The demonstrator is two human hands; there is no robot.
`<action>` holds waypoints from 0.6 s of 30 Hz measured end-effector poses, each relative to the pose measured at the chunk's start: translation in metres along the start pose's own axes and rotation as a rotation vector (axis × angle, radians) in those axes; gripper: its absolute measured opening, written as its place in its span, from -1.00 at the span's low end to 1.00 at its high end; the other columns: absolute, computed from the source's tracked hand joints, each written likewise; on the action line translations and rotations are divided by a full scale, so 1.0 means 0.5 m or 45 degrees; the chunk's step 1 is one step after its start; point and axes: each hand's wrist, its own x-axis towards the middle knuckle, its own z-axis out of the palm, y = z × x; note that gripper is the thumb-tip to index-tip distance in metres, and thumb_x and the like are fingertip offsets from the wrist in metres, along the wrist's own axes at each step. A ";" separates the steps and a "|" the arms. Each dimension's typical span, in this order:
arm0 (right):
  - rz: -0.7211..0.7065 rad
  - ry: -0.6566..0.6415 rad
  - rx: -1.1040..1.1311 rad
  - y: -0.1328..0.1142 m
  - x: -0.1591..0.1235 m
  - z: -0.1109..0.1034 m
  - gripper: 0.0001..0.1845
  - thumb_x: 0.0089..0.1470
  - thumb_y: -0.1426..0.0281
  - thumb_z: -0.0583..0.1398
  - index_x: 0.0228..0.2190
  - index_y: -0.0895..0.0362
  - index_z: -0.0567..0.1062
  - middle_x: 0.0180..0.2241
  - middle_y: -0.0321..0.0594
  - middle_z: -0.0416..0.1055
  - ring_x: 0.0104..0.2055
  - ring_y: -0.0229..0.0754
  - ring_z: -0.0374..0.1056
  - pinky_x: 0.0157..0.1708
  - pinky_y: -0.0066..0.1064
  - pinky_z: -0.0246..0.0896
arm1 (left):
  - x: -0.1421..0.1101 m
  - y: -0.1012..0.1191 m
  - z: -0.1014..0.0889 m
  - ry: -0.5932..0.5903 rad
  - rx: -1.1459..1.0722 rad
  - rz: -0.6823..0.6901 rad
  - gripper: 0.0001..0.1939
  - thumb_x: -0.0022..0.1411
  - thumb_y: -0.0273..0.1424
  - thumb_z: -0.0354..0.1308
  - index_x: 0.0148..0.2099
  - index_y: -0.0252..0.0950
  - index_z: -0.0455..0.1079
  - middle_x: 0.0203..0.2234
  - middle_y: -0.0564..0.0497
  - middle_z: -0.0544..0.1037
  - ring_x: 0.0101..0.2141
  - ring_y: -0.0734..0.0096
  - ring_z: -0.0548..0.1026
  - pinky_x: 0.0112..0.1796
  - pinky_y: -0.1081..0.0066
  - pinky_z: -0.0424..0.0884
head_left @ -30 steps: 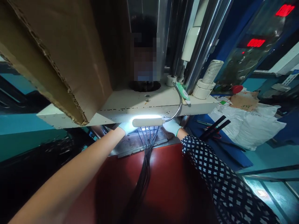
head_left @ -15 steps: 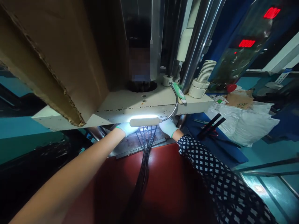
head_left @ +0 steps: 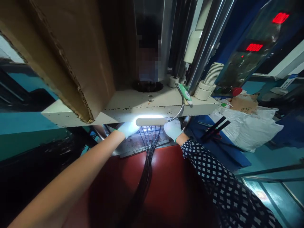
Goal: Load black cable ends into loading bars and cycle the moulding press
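Note:
My left hand point(head_left: 129, 128), in a white glove, reaches under the edge of the cream machine beam point(head_left: 118, 114). Glare and the lamp hide its fingers. On the other side my gloved right hand point(head_left: 173, 129) is at the right end of the lit lamp point(head_left: 152, 122), its fingers also out of sight. Between the hands several black cables point(head_left: 147, 155) run out from a metal plate point(head_left: 133, 146) toward me over a red surface point(head_left: 166, 177). Whether either hand grips a cable or the plate cannot be made out.
A cardboard sheet point(head_left: 95, 63) hangs at the upper left. A green-handled tool point(head_left: 184, 93) lies on the beam beside a flexible lamp neck point(head_left: 181, 104). At right are white plastic bags point(head_left: 249, 126), black-handled tools point(head_left: 215, 128) on a blue surface, and a red button point(head_left: 237, 91).
The left hand has drawn slightly outward, toward the left, from the lamp. The right hand stays near its end. The whole view has shifted a little.

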 end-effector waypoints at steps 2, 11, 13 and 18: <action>-0.001 0.030 0.011 0.000 -0.004 0.002 -0.62 0.22 0.48 0.02 -0.12 0.20 0.61 -0.17 0.08 0.57 -0.04 0.01 0.48 -0.04 -0.26 0.29 | -0.028 -0.005 0.006 0.034 0.059 0.097 -0.61 0.22 -0.59 -0.09 -0.03 -0.42 0.49 -0.21 -0.21 0.62 -0.24 0.17 0.57 -0.13 0.20 0.50; -0.018 0.060 -0.038 -0.006 -0.009 0.001 -0.65 0.17 0.54 0.04 -0.18 0.28 0.61 -0.22 0.12 0.58 -0.13 0.06 0.52 -0.14 -0.25 0.34 | -0.051 -0.013 0.080 0.297 0.192 0.472 -0.65 0.36 -0.49 -0.01 0.12 -0.34 0.45 0.07 -0.23 0.53 0.14 0.07 0.45 0.15 0.06 0.40; -0.013 0.076 -0.049 -0.007 -0.007 0.001 -0.64 0.18 0.54 0.04 -0.17 0.28 0.61 -0.22 0.11 0.58 -0.14 0.07 0.53 -0.15 -0.23 0.35 | -0.039 -0.020 0.089 0.323 0.174 0.541 -0.64 0.41 -0.46 -0.05 0.14 -0.27 0.45 0.09 -0.17 0.53 0.16 0.14 0.43 0.16 0.08 0.39; -0.026 0.137 -0.066 -0.008 -0.008 0.005 -0.66 0.19 0.54 0.05 -0.16 0.26 0.61 -0.17 0.11 0.58 -0.07 0.02 0.51 -0.07 -0.24 0.35 | -0.016 -0.038 0.114 0.371 -0.003 0.665 -0.64 0.46 -0.37 -0.10 0.12 -0.26 0.45 0.10 -0.13 0.53 0.14 0.24 0.45 0.16 0.14 0.40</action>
